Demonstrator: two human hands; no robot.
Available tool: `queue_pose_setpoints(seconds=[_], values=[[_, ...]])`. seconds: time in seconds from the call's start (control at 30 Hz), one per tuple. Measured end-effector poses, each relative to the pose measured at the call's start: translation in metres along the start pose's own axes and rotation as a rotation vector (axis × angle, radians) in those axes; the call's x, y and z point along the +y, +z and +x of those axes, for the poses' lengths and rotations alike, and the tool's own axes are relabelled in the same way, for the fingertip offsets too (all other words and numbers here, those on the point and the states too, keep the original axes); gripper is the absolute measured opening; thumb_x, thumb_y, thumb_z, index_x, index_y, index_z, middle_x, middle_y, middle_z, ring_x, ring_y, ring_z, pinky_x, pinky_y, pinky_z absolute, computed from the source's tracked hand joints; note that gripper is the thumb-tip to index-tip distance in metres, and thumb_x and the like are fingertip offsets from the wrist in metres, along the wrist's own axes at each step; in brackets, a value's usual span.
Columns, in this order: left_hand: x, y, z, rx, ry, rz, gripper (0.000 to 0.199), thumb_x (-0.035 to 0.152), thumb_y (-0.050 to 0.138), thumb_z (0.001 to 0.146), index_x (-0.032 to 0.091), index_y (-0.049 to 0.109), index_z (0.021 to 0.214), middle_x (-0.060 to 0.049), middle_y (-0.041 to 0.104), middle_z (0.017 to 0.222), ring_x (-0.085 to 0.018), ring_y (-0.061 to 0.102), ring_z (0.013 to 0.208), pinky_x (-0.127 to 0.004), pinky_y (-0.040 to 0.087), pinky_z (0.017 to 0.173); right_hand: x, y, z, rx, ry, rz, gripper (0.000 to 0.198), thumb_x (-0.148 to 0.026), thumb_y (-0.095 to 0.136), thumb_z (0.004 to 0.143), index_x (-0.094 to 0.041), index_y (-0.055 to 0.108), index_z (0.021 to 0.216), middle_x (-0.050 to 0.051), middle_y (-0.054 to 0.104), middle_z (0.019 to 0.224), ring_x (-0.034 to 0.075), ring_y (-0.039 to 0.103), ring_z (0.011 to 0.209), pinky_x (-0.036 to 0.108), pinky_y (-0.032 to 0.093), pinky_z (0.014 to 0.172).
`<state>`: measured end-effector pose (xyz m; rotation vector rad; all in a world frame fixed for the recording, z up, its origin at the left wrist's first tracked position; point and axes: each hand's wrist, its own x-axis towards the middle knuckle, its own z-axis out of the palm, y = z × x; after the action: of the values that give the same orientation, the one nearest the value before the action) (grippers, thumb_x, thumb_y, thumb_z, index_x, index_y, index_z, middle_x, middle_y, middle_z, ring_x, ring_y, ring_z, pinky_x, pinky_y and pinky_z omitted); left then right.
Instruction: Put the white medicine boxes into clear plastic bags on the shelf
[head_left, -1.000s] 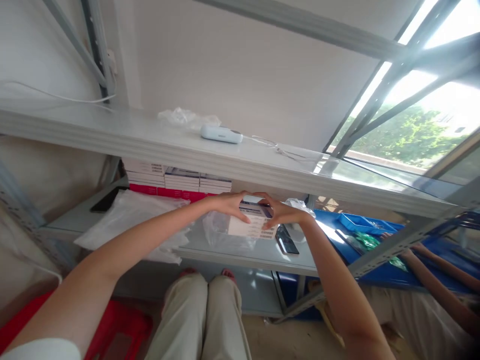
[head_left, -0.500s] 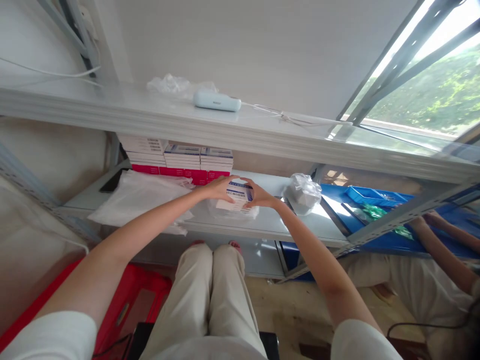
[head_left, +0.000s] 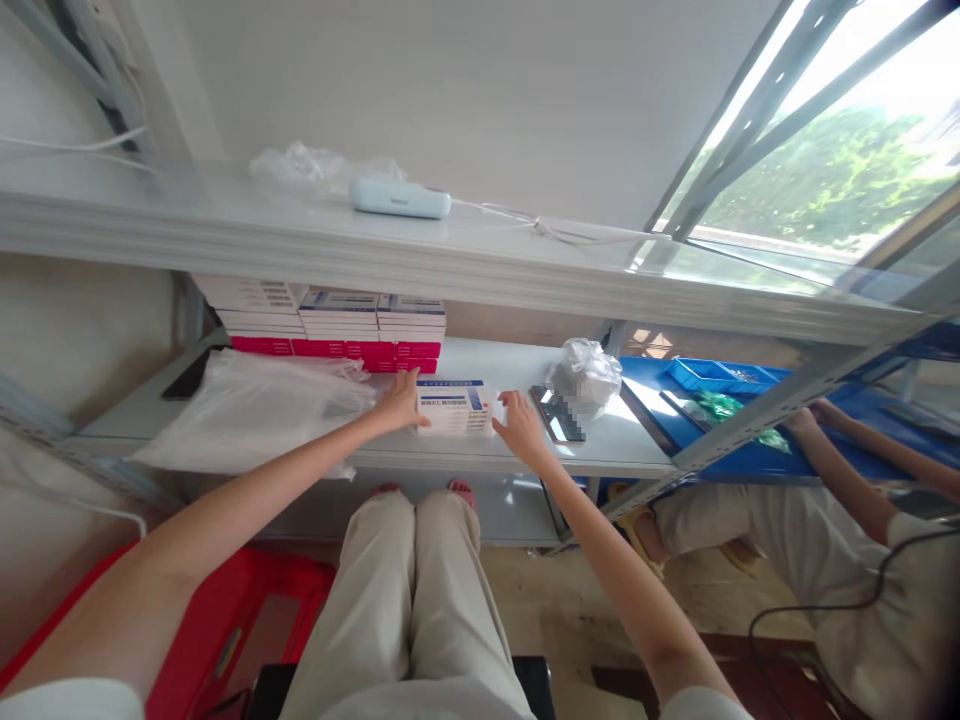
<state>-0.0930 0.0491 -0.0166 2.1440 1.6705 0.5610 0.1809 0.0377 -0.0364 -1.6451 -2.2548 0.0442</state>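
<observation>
A small stack of white boxes with blue print [head_left: 452, 408] sits on the middle shelf in front of me. My left hand [head_left: 399, 402] is at its left end, thumb and fingers spread apart, the fingertips touching or almost touching it. On the other side, my right hand [head_left: 519, 428] is open, with a small gap between its fingers and the boxes. Left of my left hand lies a flat clear plastic bag [head_left: 247, 405]. Behind it stand piled white boxes [head_left: 341, 318] over a row of red-sided boxes [head_left: 322, 350].
A phone [head_left: 556, 415] and a bunched plastic bag [head_left: 589, 375] lie to the right. Above, a shelf edge [head_left: 450, 270] carries a pale blue device [head_left: 401, 198] with a cable. Another person's hands [head_left: 806, 420] are beside a blue tray [head_left: 720, 376]. A red stool [head_left: 255, 610] stands low left.
The box my hands held tilted between them now rests on the shelf as part of a neat stack. My right hand has come away from it, and the view has shifted slightly.
</observation>
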Motion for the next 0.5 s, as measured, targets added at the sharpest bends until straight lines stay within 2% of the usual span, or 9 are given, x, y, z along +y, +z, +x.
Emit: queue_pose_setpoints(seconds=[0.07,0.13,0.2,0.3,0.37,0.43,0.5], values=[[0.001,0.007,-0.006,0.056,-0.031,-0.069,0.115,0.031,0.081,0.05,0.009,0.013,0.141,-0.027,0.023,0.144,-0.038,0.018,0.138,-0.044,0.025,0.109,-0.006,0.004,-0.007,-0.064,0.033,0.024,0.026,-0.027,0.044,0.088,-0.018,0.054,0.111,0.011,0.061,0.106,0.023,0.055,0.1,0.033,0.04,0.083],[0.001,0.013,-0.009,0.084,-0.079,-0.144,0.113,0.029,0.081,0.051,0.008,0.014,0.139,-0.026,0.026,0.142,-0.037,0.02,0.138,-0.043,0.028,0.108,-0.01,0.007,-0.009,-0.114,0.069,0.011,0.023,-0.028,0.043,0.089,-0.019,0.059,0.104,0.01,0.063,0.106,0.023,0.057,0.099,0.031,0.04,0.081],[-0.001,0.016,-0.009,0.081,-0.134,-0.227,0.105,0.028,0.081,0.052,0.011,0.019,0.136,-0.023,0.034,0.137,-0.035,0.029,0.134,-0.044,0.033,0.105,-0.012,0.009,-0.009,-0.125,0.109,-0.03,0.022,-0.029,0.046,0.088,-0.02,0.063,0.099,0.009,0.064,0.106,0.023,0.058,0.098,0.031,0.038,0.082],[-0.008,0.017,-0.007,0.005,-0.17,-0.332,0.088,0.028,0.081,0.053,0.013,0.033,0.125,-0.015,0.056,0.113,-0.03,0.055,0.11,-0.042,0.045,0.09,-0.01,0.008,-0.006,-0.144,0.134,-0.079,0.018,-0.027,0.051,0.084,-0.02,0.066,0.091,0.009,0.067,0.099,0.023,0.059,0.095,0.032,0.037,0.083],[-0.014,0.016,-0.006,-0.062,-0.168,-0.348,0.079,0.025,0.082,0.051,0.015,0.038,0.116,-0.008,0.062,0.094,-0.026,0.062,0.092,-0.039,0.049,0.08,-0.009,0.007,-0.003,-0.142,0.154,-0.067,0.016,-0.021,0.051,0.081,-0.018,0.066,0.084,0.011,0.067,0.096,0.024,0.059,0.095,0.033,0.037,0.083],[-0.017,0.014,-0.006,-0.114,-0.167,-0.331,0.073,0.023,0.081,0.05,0.016,0.04,0.111,-0.003,0.062,0.082,-0.024,0.063,0.083,-0.035,0.049,0.073,-0.007,0.006,0.0,-0.105,0.215,0.081,0.015,-0.018,0.05,0.08,-0.016,0.064,0.08,0.013,0.066,0.094,0.024,0.057,0.096,0.032,0.037,0.082],[-0.018,0.012,-0.007,-0.142,-0.185,-0.31,0.069,0.022,0.081,0.051,0.017,0.04,0.108,-0.001,0.062,0.078,-0.023,0.063,0.08,-0.033,0.048,0.07,-0.004,0.005,0.002,-0.069,0.304,0.402,0.013,-0.021,0.05,0.079,-0.017,0.062,0.08,0.011,0.065,0.09,0.023,0.056,0.093,0.031,0.039,0.08]])
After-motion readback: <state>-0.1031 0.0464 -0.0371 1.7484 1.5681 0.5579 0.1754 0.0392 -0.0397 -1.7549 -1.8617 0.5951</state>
